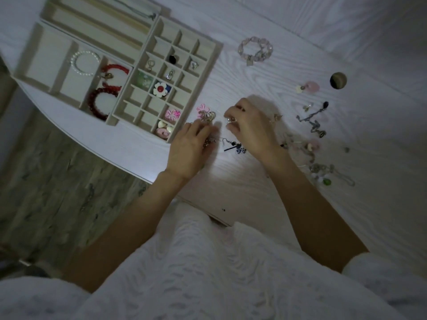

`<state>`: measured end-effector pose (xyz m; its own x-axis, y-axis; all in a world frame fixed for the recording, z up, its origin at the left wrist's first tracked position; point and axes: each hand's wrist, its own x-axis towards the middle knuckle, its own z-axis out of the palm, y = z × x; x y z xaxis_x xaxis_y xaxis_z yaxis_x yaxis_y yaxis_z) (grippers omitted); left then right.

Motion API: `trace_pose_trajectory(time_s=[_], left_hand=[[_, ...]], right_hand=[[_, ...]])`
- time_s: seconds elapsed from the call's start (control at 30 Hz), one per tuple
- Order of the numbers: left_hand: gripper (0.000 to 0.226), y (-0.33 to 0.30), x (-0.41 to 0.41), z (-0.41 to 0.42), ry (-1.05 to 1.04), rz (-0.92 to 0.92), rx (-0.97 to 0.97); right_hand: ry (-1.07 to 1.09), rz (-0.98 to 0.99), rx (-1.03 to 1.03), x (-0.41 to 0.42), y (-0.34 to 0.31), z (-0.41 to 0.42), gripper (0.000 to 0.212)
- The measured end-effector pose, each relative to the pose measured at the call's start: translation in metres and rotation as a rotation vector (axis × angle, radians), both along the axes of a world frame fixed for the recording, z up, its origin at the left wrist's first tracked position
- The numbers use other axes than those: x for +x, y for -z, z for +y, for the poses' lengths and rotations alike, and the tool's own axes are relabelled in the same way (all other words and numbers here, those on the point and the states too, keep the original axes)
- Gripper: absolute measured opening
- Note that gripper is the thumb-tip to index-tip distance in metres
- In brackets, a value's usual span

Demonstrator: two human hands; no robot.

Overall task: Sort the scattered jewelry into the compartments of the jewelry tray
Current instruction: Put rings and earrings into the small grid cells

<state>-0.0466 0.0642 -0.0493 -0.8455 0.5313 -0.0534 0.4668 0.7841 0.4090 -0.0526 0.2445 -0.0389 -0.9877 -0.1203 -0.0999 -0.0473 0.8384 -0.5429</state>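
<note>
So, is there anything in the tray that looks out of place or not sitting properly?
Yes. The pearl bracelet lies across a divider of the jewelry tray, half in one compartment and half in the next. The two red bracelets overlap in one slot. The rest sits within its compartments.

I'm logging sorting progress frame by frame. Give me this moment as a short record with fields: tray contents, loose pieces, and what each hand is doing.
tray: jewelry tray, beige, on the white table
in tray: pearl bracelet; red bead bracelets; white flower piece; pink flower piece
loose on table: pink bead bracelet; round brown bead; dark chain
left hand: fingers on a small gold piece
right hand: pinches a small item, too blurred to identify
</note>
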Motion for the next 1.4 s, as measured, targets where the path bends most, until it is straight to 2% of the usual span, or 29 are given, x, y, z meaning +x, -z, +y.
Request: trace_pose_trajectory(time_s=[0.13,0.23,0.47,0.77,0.93,1.0,1.1,1.2,1.3,1.4], left_hand=[[0.034,0.000,-0.002,-0.001,0.012,-0.019,-0.014],[0.032,0.000,-0.002,-0.002,0.022,-0.012,-0.018],[0.033,0.000,0.000,-0.002,0.013,-0.008,0.009],[0.031,-0.005,-0.001,-0.001,-0.003,-0.031,0.060],[0.026,-0.010,-0.008,-0.006,0.044,-0.073,0.145],[0.022,-0.019,-0.009,-0.016,0.056,-0.033,0.207],[0.018,-0.035,-0.023,-0.047,-0.082,0.100,0.277],[0.021,-0.034,-0.049,-0.093,-0.334,0.198,0.252],[0.026,-0.024,-0.071,-0.130,-0.556,0.172,0.202],[0.027,-0.015,-0.079,-0.140,-0.617,0.125,0.182]], right_hand=[[0.180,0.028,-0.154,0.007,0.002,0.018,0.032],[0.229,0.019,-0.175,0.016,-0.002,0.025,0.033],[0.280,0.112,0.139,0.026,-0.004,0.025,0.018],[0.193,0.076,0.203,0.018,-0.002,0.024,0.010],[0.225,0.033,-0.033,0.007,-0.023,0.018,0.003],[0.261,0.020,-0.137,-0.005,-0.036,0.005,0.004],[0.231,0.032,-0.199,-0.038,-0.045,-0.020,0.006],[0.146,0.062,-0.193,-0.075,-0.042,-0.052,0.009],[-0.010,0.105,-0.106,-0.104,-0.033,-0.079,0.012],[-0.129,0.151,0.027,-0.116,-0.026,-0.088,0.012]])
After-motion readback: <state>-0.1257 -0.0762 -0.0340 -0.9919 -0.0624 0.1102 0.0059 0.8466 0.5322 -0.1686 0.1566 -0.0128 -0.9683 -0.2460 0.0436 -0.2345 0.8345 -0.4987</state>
